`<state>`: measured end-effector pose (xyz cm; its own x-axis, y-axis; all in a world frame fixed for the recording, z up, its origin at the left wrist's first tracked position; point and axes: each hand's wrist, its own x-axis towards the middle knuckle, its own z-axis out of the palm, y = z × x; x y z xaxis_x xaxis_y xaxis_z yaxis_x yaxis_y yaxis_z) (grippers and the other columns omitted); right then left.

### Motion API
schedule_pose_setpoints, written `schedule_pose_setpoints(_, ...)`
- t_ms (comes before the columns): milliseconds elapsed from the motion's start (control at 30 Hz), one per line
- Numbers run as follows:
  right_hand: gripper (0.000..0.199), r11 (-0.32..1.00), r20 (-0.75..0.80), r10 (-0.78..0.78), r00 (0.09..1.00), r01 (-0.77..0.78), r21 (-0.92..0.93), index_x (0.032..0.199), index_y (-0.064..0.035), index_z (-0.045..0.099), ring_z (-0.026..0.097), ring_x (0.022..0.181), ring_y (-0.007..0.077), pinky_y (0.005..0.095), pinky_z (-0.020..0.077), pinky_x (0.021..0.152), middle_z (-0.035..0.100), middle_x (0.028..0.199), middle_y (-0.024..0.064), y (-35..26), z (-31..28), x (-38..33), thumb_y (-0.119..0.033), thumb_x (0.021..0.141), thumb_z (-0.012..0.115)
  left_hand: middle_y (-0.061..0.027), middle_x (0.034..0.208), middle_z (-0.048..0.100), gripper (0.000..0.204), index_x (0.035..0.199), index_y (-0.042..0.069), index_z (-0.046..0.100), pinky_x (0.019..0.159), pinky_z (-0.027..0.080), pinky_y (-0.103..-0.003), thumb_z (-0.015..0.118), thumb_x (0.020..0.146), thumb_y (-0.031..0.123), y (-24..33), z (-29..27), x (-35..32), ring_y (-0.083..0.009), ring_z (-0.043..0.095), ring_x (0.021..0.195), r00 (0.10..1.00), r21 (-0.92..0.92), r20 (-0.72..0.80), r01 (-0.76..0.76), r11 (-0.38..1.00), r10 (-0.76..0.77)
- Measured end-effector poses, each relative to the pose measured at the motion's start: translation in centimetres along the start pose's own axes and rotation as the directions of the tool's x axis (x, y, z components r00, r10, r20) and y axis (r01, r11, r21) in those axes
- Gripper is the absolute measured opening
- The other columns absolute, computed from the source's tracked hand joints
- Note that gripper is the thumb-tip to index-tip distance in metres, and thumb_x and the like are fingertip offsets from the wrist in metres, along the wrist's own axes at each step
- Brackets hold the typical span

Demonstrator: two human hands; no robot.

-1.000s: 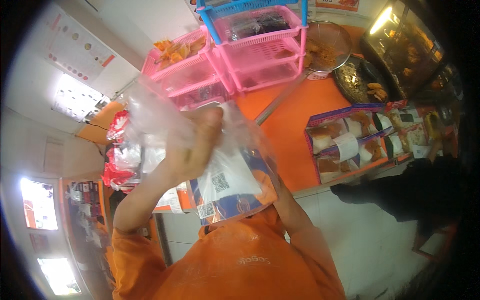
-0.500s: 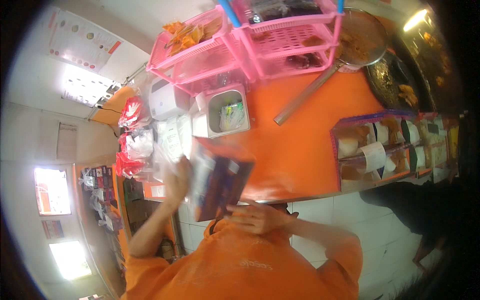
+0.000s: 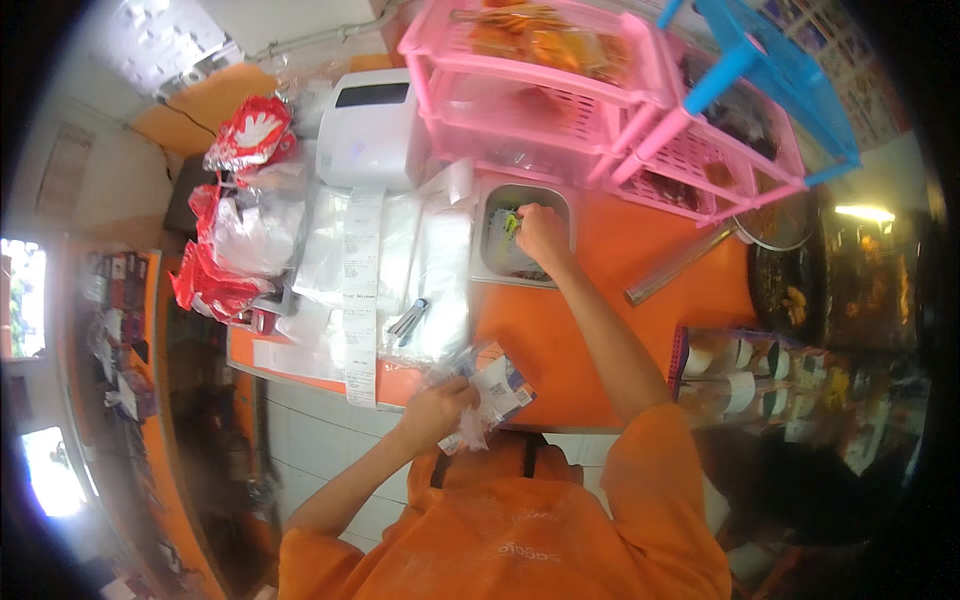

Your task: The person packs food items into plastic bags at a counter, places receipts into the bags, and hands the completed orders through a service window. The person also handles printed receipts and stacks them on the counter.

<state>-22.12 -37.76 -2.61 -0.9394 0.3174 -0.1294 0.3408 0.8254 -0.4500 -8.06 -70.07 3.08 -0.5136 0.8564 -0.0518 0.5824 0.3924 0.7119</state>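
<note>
At the counter's front edge, my left hand [image 3: 445, 408] is closed on the gathered top of a clear plastic bag [image 3: 474, 425]. A patterned box [image 3: 508, 385] with white and dark blue faces shows in and beside the bag, partly covered by it. My right hand [image 3: 541, 236] reaches into a square metal container [image 3: 518, 276], fingers pinched together. Small green and white thin pieces [image 3: 508, 222] lie at the fingertips; whether any are held cannot be made out.
Left of the container lie clear plastic bags [image 3: 428, 270], a long receipt strip [image 3: 361, 300] and a pair of small clips or scissors [image 3: 408, 317]. Behind stand a white printer [image 3: 370, 140] and pink racks [image 3: 500, 95]. A long-handled strainer [image 3: 685, 265] rests at right.
My right hand has left the box and gone into the metal container. The box is lower at the counter edge, with my left hand on the bag. The view has turned left.
</note>
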Motion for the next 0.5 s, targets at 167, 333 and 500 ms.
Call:
schedule_pose_setpoints(167, 0.018, 0.900, 0.090, -0.239, 0.967, 0.255, -0.354, 0.090, 0.0011, 0.074, 0.070, 0.102, 0.0418, 0.0511, 0.0586, 0.086, 0.065, 0.124, 0.0272, -0.3, 0.5, 1.3, -0.009, 0.088, 0.059, -0.0109, 0.102, 0.063, 0.032, 0.108, 0.008, 0.067, 0.073, 0.056, -0.044, 0.065, 0.078, -0.003, 0.1, -0.7, -1.2, -0.0346, 0.068, 0.089, 0.999, -0.119, -0.037, -0.003, 0.993, -0.001)
schedule_pose_setpoints(333, 0.020, 0.792, 0.180, -0.364, 0.914, 0.406, -0.457, 0.090, 0.0006, 0.074, 0.065, 0.112, 0.0349, 0.0469, 0.0577, 0.087, 0.064, 0.122, 0.0238, 1.7, 0.1, 2.4, -0.012, 0.086, 0.059, -0.0107, 0.107, 0.067, 0.042, 0.108, 0.010, 0.073, 0.080, 0.056, -0.043, 0.066, 0.070, -0.008, 0.3, -0.3, -1.3, -0.0340, 0.067, 0.097, 0.987, -0.233, -0.100, 0.099, 0.967, -0.125)
schedule_pose_setpoints(500, 0.010, 0.779, 0.119, -0.442, 0.889, 0.446, -0.441, 0.079, -0.0079, 0.074, 0.066, 0.096, 0.0320, 0.0457, 0.0538, 0.082, 0.070, 0.091, 0.0112, 3.3, -3.2, 1.8, -0.013, 0.078, 0.066, -0.0101, 0.101, 0.069, 0.039, 0.105, 0.008, 0.073, 0.078, 0.056, -0.042, 0.066, 0.070, -0.008, 0.6, 0.8, -1.7, -0.0338, 0.068, 0.092, 0.965, -0.205, -0.245, 0.045, 0.978, -0.095)
